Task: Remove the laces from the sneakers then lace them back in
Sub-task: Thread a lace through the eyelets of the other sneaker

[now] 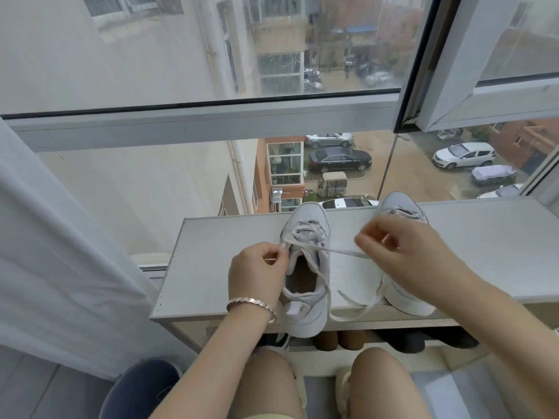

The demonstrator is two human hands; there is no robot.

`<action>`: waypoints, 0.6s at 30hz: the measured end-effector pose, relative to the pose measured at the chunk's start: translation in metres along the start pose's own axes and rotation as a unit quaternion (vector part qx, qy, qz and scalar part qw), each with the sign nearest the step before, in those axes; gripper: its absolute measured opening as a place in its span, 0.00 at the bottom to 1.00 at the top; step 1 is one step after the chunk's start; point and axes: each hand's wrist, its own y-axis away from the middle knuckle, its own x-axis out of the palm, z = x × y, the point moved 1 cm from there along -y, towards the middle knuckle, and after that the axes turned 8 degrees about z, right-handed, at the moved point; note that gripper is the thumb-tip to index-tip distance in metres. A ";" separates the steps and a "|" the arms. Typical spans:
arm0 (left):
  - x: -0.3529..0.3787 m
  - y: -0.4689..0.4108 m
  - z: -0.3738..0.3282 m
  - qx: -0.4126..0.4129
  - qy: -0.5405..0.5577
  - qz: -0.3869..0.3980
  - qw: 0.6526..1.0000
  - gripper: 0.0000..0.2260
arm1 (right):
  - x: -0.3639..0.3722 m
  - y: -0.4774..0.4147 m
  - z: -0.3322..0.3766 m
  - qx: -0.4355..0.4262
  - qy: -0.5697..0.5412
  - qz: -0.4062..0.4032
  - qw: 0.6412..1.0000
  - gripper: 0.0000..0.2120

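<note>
A: What do you see from the head camera?

B: Two white shoes on a gray shelf (pixel 223 255) by a big window (pixel 181 55). Their toes point far, at the glass. Their heels are near the person.

A: Where is the left shoe (pixel 307 320)?

B: In the middle of the shelf. Its heel sticks out a bit over the near edge. The right shoe (pixel 408 300) stands just to the right, with a gap between them.

A: What is the left hand (pixel 257 269) doing?

B: It sits just left of the left shoe. Its thumb and finger pinch one end of the lace (pixel 341 251). A bracelet (pixel 251 302) is on that wrist.

A: And the right hand (pixel 402 255)?

B: It is over the right shoe and hides the middle of it. Its fingers are curled and they pinch the same lace. The lace runs tight from hand to hand, across the top of the left shoe.

A: Is the lace out?

B: No. It crosses the holes near the toe. A loose bit lies on the shelf between the two heels.

A: What else is there?

B: A pale curtain (pixel 45 237) hangs on the left. Cars (pixel 338 158) are parked far down outside. Dark shoes (pixel 405 341) sit under the shelf, and the person's bare knees are at the near edge.
</note>
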 end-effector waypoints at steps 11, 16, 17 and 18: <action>0.003 0.010 -0.008 0.023 -0.046 0.024 0.998 0.08 | 0.072 -0.046 0.004 -0.162 0.201 -0.058 0.964 0.11; 0.007 0.011 -0.008 -0.004 -0.041 0.016 0.999 0.09 | 0.060 -0.015 0.008 -0.252 0.176 -0.087 0.948 0.13; 0.008 0.012 -0.008 -0.008 -0.040 0.014 0.999 0.09 | 0.056 -0.009 0.008 -0.293 0.182 -0.080 0.935 0.11; 0.009 0.013 -0.009 -0.007 -0.042 0.012 0.999 0.08 | 0.053 -0.004 0.008 -0.326 0.196 -0.065 0.922 0.11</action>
